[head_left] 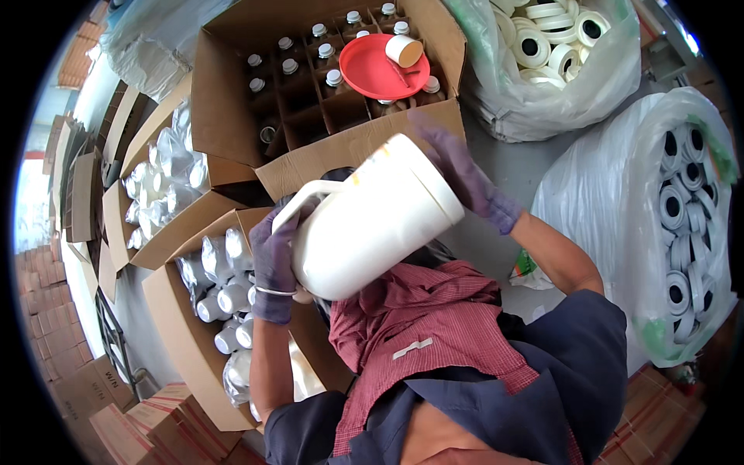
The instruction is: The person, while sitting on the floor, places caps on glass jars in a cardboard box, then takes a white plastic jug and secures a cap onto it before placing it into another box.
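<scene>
A large white plastic jug [372, 221] is tilted in front of my chest, its wider rim end pointing up and right. My left hand [275, 252], in a purple-grey glove, is closed round the handle. Beside the rim, my gloved right hand [465, 170] has its fingers stretched out; it is somewhat blurred, and I cannot tell if it touches the jug. Just beyond is a divided cardboard box [333, 155] of capped bottles. On those bottles rests a red plastic dish [360, 66], holding a small white cup [404, 51].
Two open cartons of plastic-wrapped white containers, one far [167, 178] and one near [232, 302], stand at the left. Clear bags of white ring-shaped parts stand at far right [496, 93] and right [597, 194]. Stacked brown cartons [167, 422] line the lower left.
</scene>
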A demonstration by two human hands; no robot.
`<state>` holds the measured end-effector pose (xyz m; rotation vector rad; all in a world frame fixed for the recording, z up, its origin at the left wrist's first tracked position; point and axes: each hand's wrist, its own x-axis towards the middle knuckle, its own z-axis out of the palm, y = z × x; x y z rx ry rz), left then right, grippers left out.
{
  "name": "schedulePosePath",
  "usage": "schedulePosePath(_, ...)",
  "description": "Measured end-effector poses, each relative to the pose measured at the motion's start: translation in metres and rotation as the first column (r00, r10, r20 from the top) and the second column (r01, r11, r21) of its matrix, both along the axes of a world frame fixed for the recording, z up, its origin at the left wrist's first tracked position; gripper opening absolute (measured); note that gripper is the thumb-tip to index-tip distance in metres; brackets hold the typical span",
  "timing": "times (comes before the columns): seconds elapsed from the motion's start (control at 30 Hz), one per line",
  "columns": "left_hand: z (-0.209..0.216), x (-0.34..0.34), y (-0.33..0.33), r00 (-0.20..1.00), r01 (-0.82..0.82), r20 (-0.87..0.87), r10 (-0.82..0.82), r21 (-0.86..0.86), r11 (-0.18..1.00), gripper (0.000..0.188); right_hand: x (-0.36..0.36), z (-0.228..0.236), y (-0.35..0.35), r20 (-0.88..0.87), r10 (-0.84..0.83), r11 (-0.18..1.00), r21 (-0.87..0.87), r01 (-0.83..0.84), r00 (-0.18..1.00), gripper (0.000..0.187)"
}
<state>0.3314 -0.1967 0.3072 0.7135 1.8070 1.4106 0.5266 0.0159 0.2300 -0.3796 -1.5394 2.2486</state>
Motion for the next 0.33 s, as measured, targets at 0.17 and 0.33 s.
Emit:
schedulePosePath(0.17, 0.014, 0.008, 0.002, 0.659, 0.151, -0.751, -0.039, 0.08, 0.985, 0.025, -0.026, 0.016, -0.012, 0.019, -0.014, 0.936, -0.353, 0.02, 1.0, 0.051)
schedulePosePath(0.33, 0.046, -0.015, 0.018, 0.217, 0.324, -0.97, -0.107, -0.032, 0.945, 0.013, -0.06, -0.033, 0.005, -0.079, 0.083, 0.864, -0.492, -0.111, 0.993, 0.051)
